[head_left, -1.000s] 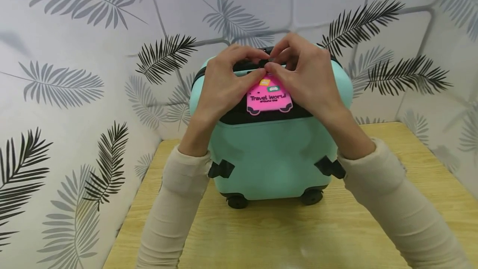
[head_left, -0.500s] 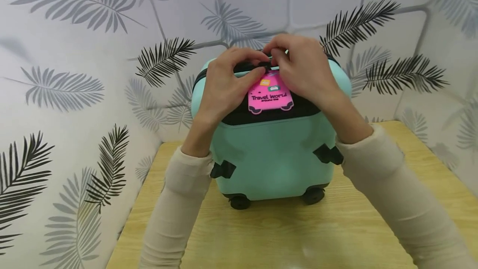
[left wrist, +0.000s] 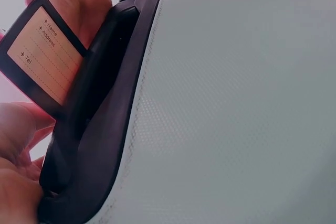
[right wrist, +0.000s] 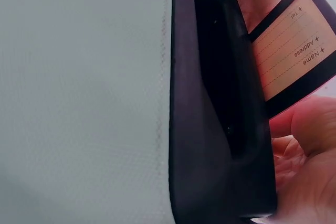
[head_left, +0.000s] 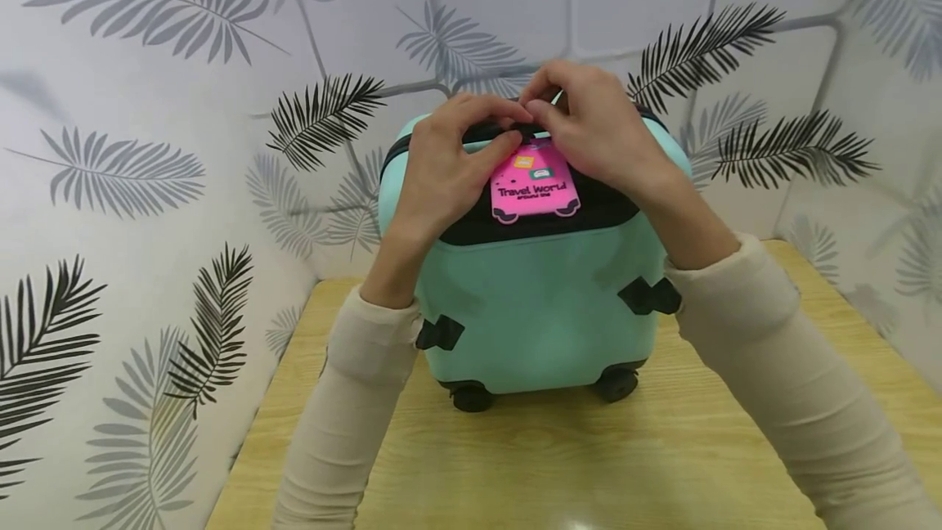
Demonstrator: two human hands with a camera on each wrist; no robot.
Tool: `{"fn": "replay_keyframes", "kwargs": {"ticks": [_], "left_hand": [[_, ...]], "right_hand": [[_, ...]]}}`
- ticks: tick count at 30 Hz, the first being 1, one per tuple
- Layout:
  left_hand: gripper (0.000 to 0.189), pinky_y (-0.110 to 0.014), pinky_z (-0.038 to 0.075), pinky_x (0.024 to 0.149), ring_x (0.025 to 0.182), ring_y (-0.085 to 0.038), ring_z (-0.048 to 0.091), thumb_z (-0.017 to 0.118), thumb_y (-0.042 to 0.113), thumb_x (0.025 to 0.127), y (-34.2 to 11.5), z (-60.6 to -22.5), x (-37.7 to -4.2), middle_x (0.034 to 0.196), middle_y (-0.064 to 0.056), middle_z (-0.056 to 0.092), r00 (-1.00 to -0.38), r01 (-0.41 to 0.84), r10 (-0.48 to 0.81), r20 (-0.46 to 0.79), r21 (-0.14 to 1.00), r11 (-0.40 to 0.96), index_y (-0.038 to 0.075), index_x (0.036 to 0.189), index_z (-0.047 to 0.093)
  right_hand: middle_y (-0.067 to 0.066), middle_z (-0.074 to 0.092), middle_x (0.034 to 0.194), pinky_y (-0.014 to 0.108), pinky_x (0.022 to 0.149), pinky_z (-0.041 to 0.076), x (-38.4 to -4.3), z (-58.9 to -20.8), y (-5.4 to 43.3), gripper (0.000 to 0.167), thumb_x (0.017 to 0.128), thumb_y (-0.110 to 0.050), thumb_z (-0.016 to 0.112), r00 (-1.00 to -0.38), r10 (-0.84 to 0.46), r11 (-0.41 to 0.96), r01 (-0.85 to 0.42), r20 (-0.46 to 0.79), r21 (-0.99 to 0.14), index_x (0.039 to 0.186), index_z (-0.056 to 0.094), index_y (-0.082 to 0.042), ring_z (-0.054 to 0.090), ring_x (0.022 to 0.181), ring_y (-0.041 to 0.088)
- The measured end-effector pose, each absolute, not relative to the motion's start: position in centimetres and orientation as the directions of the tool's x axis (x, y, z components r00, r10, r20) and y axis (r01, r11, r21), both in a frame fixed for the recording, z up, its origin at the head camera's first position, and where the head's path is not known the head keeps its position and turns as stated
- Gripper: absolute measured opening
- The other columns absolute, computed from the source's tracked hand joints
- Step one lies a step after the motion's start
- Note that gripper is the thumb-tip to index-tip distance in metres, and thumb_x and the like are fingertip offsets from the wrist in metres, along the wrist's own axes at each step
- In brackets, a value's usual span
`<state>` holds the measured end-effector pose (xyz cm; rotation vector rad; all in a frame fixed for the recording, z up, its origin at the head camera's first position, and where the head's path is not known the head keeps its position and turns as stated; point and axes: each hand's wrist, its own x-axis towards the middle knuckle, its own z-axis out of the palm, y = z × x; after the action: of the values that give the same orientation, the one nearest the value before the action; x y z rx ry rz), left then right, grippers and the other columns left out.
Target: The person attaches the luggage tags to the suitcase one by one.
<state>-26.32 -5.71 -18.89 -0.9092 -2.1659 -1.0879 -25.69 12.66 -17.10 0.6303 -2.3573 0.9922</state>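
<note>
A mint-green suitcase (head_left: 540,309) stands upright on its wheels, facing me. From its black top handle (left wrist: 100,66) hangs a pink luggage tag (head_left: 533,186) printed "Travel World". The wrist views show the tag's back, a card with Name, Address and Tel lines. My left hand (head_left: 445,166) pinches the black strap (head_left: 527,134) at the tag's upper end between thumb and forefinger. Just to the right and a little higher, my right hand (head_left: 607,125) has its thumb and forefinger closed together at the same strap. The fingertips partly hide the strap's end.
Beneath the suitcase is a light wooden table (head_left: 545,464). A wall covering (head_left: 147,105) with grey and black leaf prints rises behind and to both sides. Black bow-shaped pieces (head_left: 651,297) sit by the cuffs of both cream sleeves (head_left: 765,342).
My right thumb and fingertips have lifted slightly up from the tag's upper end and drawn together. The left hand keeps its pinch, and the tag hangs nearly as before.
</note>
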Motion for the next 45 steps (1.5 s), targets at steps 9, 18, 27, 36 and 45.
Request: {"fn": "replay_keyframes", "kwargs": {"ticks": [9,18,27,36,45], "left_hand": [[0.012,-0.027,0.047,0.094,0.105,-0.012,0.064,0.072,0.008,0.097,-6.0,-19.4,-26.5,0.106,-0.004,0.072,-0.552,0.817,0.353,0.756,0.406,0.409,0.007,0.107,0.079],[0.014,-0.027,0.048,0.093,0.099,-0.014,0.062,0.076,0.005,0.092,-6.1,-19.4,-26.8,0.102,-0.005,0.072,-0.526,0.837,0.345,0.777,0.402,0.372,0.005,0.106,0.078],[0.009,-0.03,0.048,0.088,0.095,-0.016,0.063,0.076,0.005,0.092,-6.0,-19.5,-26.9,0.095,-0.007,0.07,-0.498,0.844,0.313,0.809,0.369,0.389,0.004,0.101,0.078],[0.008,-0.03,0.049,0.087,0.095,-0.017,0.065,0.075,0.005,0.092,-6.0,-19.6,-27.0,0.094,-0.007,0.072,-0.475,0.852,0.298,0.828,0.348,0.39,0.005,0.098,0.08],[0.007,-0.029,0.051,0.084,0.094,-0.014,0.068,0.078,0.006,0.091,-5.9,-19.7,-26.9,0.095,-0.006,0.075,-0.488,0.848,0.276,0.828,0.375,0.374,0.006,0.096,0.082]], "right_hand": [[0.02,0.071,0.103,0.034,0.083,0.042,-25.9,-16.9,12.5,0.014,0.1,0.0,0.057,-0.769,-0.252,0.614,-0.597,0.588,-0.517,0.106,0.069,0.004,0.06,0.095,0.028],[0.019,0.071,0.101,0.034,0.078,0.045,-26.1,-16.8,12.2,0.014,0.104,-0.007,0.055,-0.757,-0.267,0.653,-0.598,0.597,-0.466,0.108,0.063,0.003,0.065,0.091,0.029],[0.015,0.07,0.099,0.026,0.073,0.044,-26.3,-17.0,11.7,0.013,0.104,-0.009,0.054,-0.736,-0.221,0.634,-0.607,0.64,-0.479,0.108,0.061,0.002,0.065,0.084,0.023],[0.016,0.071,0.1,0.036,0.079,0.046,-26.0,-17.2,11.3,0.013,0.106,-0.009,0.052,-0.718,-0.214,0.661,-0.605,0.662,-0.443,0.108,0.058,0.002,0.065,0.088,0.028],[0.015,0.07,0.099,0.034,0.076,0.045,-25.9,-17.0,11.3,0.015,0.106,-0.011,0.052,-0.744,-0.218,0.684,-0.578,0.632,-0.445,0.11,0.059,0.001,0.066,0.088,0.026]]}}
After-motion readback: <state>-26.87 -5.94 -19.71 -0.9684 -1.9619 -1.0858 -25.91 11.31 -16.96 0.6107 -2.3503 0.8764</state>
